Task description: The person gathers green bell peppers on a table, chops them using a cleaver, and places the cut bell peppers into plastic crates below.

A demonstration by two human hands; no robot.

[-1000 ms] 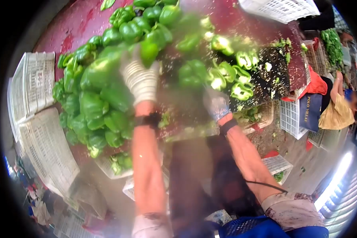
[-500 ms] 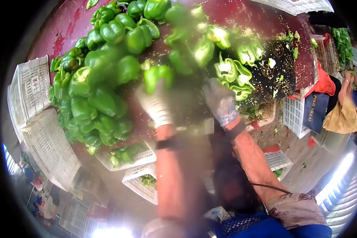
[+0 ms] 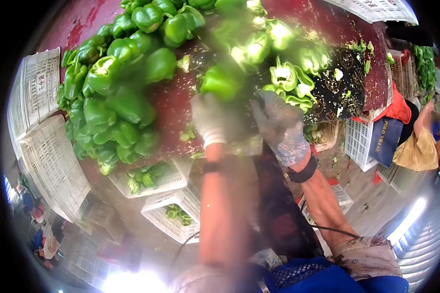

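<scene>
My left hand [image 3: 208, 117], in a pale glove, is closed on a whole green bell pepper [image 3: 220, 83] above the table's near edge. To its right is my right hand [image 3: 281, 124], in a grey, stained glove with the fingers curled. A blurred patch hides its fingertips, so whatever they hold cannot be made out. Just beyond the right hand, cut bell peppers [image 3: 291, 80] with pale insides lie on a dark, seed-strewn mat [image 3: 344, 90]. A large heap of whole bell peppers [image 3: 100, 115] covers the table's left side.
Seeds and scraps dot the red table [image 3: 173, 105]. White crates [image 3: 36, 83] stand at the left, and a crate with pepper pieces [image 3: 146, 211] sits below the near edge. At right are a white crate [image 3: 359, 144], a dark blue bag [image 3: 387, 139] and another person's arm [image 3: 423, 119].
My left hand, with the bell pepper in it, has moved right, closer to my right hand. My right hand has turned slightly, showing more of its back. The whole view has shifted a little.
</scene>
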